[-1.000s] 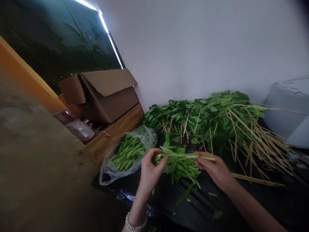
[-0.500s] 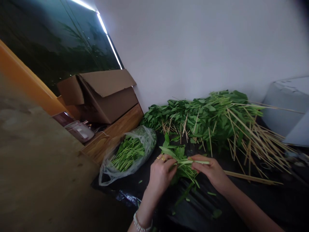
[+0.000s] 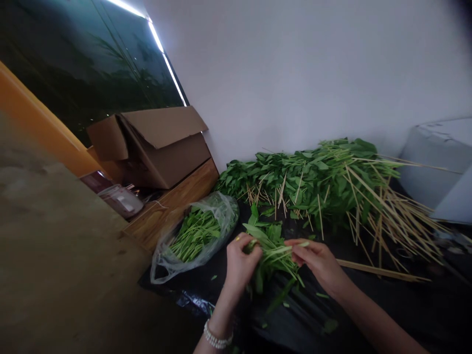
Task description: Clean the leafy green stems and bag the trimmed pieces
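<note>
My left hand (image 3: 242,258), with a ring on it and a beaded bracelet at the wrist, is closed on leafy green stems. Facing it, my right hand (image 3: 313,258) pinches the pale end of a green stem between thumb and fingers. Below and between the hands lies a small pile of leafy green vegetable (image 3: 275,263) on black plastic sheeting (image 3: 313,319). To the left, an open clear plastic bag (image 3: 158,268) holds more cut greens (image 3: 193,236). Small leaf scraps are scattered in front of the pile.
Along the white wall runs a long heap of greens (image 3: 309,172) with sticks (image 3: 405,226) jutting out to the right. A cardboard box (image 3: 173,157) sits on a wooden surface (image 3: 177,189) at the left. A pale container (image 3: 435,157) stands at the far right.
My left hand has shifted slightly left, its fingers curling more tightly round the stems. My right hand has moved a little left with its stem, of which less sticks out to the right.
</note>
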Demonstrator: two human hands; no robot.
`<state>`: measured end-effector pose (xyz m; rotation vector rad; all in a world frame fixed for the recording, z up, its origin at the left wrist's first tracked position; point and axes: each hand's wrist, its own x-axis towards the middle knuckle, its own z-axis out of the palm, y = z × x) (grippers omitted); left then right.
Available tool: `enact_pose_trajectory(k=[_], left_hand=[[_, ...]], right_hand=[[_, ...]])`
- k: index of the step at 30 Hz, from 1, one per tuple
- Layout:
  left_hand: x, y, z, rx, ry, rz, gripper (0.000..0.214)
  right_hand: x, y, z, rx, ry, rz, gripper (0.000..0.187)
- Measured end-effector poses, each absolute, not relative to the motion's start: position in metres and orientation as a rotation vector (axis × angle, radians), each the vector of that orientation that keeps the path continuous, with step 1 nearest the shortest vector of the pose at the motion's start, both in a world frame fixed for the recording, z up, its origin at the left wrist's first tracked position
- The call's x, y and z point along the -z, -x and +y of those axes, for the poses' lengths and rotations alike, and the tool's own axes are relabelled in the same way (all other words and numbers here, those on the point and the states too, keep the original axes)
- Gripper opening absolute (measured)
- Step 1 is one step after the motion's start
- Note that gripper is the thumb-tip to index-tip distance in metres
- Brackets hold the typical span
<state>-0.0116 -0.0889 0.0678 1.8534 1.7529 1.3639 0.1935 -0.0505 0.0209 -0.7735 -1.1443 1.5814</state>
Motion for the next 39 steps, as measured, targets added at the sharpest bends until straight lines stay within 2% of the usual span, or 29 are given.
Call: enact_pose_trajectory(k=[5,9,15,19,29,34,39], left_hand=[[-0.076,0.047,-0.082,-1.617,-1.372,1.750,0.017],[-0.090,0.057,-0.086,-1.592,-1.507,1.740,0.020],[-0.103,0.030,-0.102,-1.254,-1.961,1.801,0.022],[-0.095,0.008,-0.105,-0.957,-2.264,1.699,0.012],[-0.070,-0.001,-0.097,-0.704,-2.644,1.691,0.014],[-0.072,-0.005,-0.098,-0.765,-2.604,1.707,0.011],[-0.075,-0.007,-0.098,-0.968,-2.323,1.808,0.014]], right_hand=[[-0.024,-0.199,-0.044,-1.590,0.754,-0.925,0.033],[-0.023,-0.200,-0.043,-1.554,0.757,-1.012,0.032],[-0.017,-0.197,-0.046,-1.519,0.820,-1.157,0.029],[-0.020,-0.197,-0.047,-1.507,0.852,-1.214,0.028],[-0.024,-0.193,-0.053,-1.458,0.895,-1.413,0.027],[-0.029,-0.195,-0.054,-1.414,0.916,-1.418,0.024],[-0.029,-0.194,-0.056,-1.430,0.878,-1.428,0.025]])
